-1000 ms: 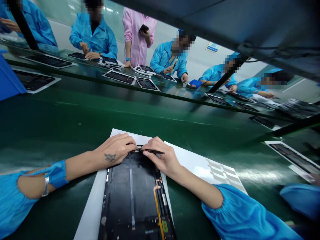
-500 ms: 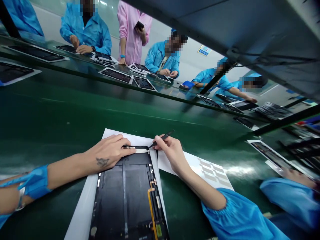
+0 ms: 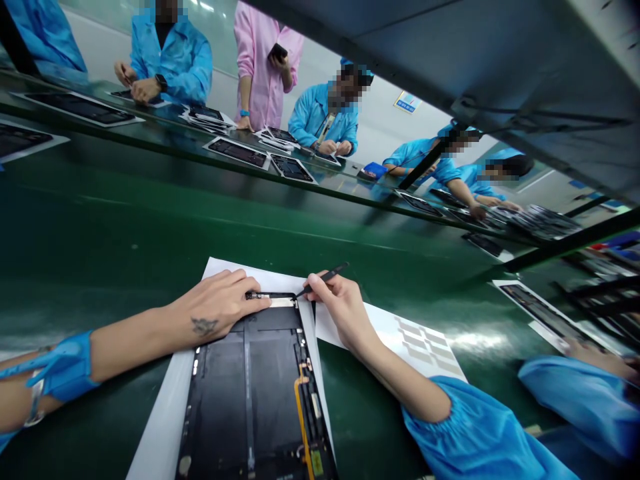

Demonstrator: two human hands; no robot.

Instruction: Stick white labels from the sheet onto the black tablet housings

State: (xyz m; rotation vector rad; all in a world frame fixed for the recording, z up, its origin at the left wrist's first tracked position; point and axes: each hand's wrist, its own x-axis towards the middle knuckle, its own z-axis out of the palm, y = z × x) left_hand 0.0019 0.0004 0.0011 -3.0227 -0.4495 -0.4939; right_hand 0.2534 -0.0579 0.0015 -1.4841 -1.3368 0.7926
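An opened tablet (image 3: 273,373) with black battery cells and an orange flex cable lies on a white sheet (image 3: 160,413). My left hand (image 3: 220,300) is closed over its upper left corner, fingers bent at the top edge. The thumb presses beside a pale strip (image 3: 283,303) along that edge. In a pen-like pinch, my right hand (image 3: 340,300) holds black tweezers (image 3: 327,274). Their tips touch the tablet's upper right corner by the strip's end. What lies under my left fingers is hidden.
White backing paper (image 3: 380,327) with several grey adhesive pieces lies right of the tablet. Further right, a neighbour's hand (image 3: 595,357) rests by another tablet (image 3: 545,310). Co-workers sit behind a raised ledge bearing several tablets (image 3: 240,152). A shelf (image 3: 450,47) overhangs the upper right.
My hands and the tweezers stay almost in place at the tablet's top edge. Across the bench, a co-worker at upper left has lowered and shifted both hands leftward.
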